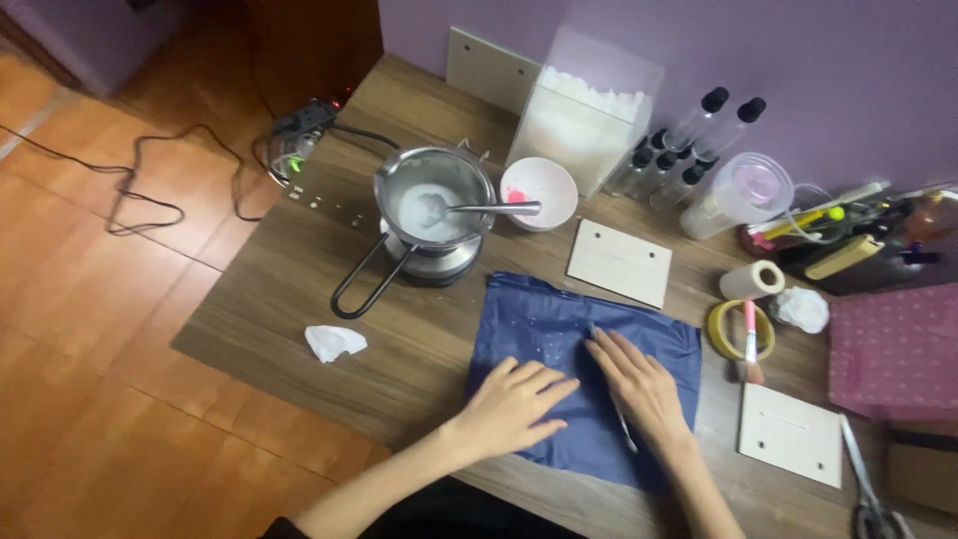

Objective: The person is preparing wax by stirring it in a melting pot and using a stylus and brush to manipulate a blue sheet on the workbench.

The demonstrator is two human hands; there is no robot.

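A dark blue cloth (539, 324) lies flat on the wooden table (289, 289) in front of me. My left hand (514, 404) rests palm down on its near left part, fingers spread. My right hand (639, 384) lies on the cloth's right half, fingers pointing up-left. A thin metal tool (625, 431) pokes out under the right hand, its tip near the fingertips; whether the hand grips it I cannot tell.
A steel pot (434, 200) with white contents and a spoon sits on a small burner behind the cloth. Nearby: a white bowl (539, 190), a clear box of white flakes (584, 115), small bottles (689, 150), wooden boards (619, 262), tape rolls (740, 329), scissors (868, 489), crumpled tissue (334, 341).
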